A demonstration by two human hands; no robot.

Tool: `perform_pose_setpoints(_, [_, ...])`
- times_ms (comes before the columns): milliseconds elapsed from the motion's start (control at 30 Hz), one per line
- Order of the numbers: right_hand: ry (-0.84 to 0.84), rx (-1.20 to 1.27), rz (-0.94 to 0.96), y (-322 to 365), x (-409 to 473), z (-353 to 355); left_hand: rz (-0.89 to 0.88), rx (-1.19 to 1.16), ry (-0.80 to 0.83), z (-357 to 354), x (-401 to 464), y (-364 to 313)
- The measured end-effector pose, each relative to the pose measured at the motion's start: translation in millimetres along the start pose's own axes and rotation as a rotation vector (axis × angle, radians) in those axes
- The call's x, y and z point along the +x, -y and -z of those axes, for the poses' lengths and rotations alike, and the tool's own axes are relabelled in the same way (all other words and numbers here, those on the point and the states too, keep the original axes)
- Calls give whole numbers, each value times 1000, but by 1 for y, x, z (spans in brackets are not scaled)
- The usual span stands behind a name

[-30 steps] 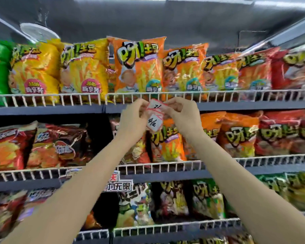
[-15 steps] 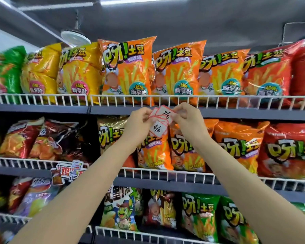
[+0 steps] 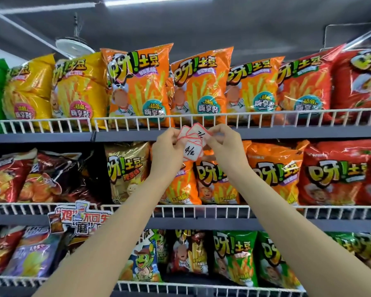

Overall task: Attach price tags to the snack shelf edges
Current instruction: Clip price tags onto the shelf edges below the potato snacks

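Up at the top shelf edge (image 3: 266,133), right in front of the grey strip below the white wire rail (image 3: 137,123), I have both hands raised with a small fan of price tags (image 3: 193,144) between them. My left hand (image 3: 166,150) has its fingers curled round the left side of the fan, gripping the stack; my right hand (image 3: 227,146) pinches the upper right corner of the topmost tag, the one with a handwritten "7". I judge the hold is split this way so that one hand steadies the bunch while the other peels a single tag free. A lower tag in the fan reads roughly "4/", the rest too small to make out.

I judge holding the tags just in front of the strip keeps the move to the attaching spot short, under the orange chip bags (image 3: 197,88) they probably price. No tag is on the strip that I can see.

The shelves act as open bins, each fronted by a low wire rail: the top one holds yellow, orange and red bags standing upright; the middle shelf (image 3: 201,224) holds dark, gold, orange and red bags; the bottom holds green and mixed packs. A cardboard promo sign (image 3: 79,219) hangs on the middle rail.
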State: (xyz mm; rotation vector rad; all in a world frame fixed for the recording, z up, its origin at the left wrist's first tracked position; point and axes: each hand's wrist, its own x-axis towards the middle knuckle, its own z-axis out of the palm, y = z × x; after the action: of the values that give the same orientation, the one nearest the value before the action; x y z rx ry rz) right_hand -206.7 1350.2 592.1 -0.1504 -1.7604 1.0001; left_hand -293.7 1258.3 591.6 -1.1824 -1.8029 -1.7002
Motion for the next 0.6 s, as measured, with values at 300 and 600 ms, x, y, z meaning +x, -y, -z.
perform_pose_setpoints(300, [-152, -201, 106, -12, 3, 55, -91, 138, -13, -47, 0, -28])
perform_pose_setpoints(600, [-143, -303, 137, -42, 42, 176, 70, 88, 95, -162, 11, -76])
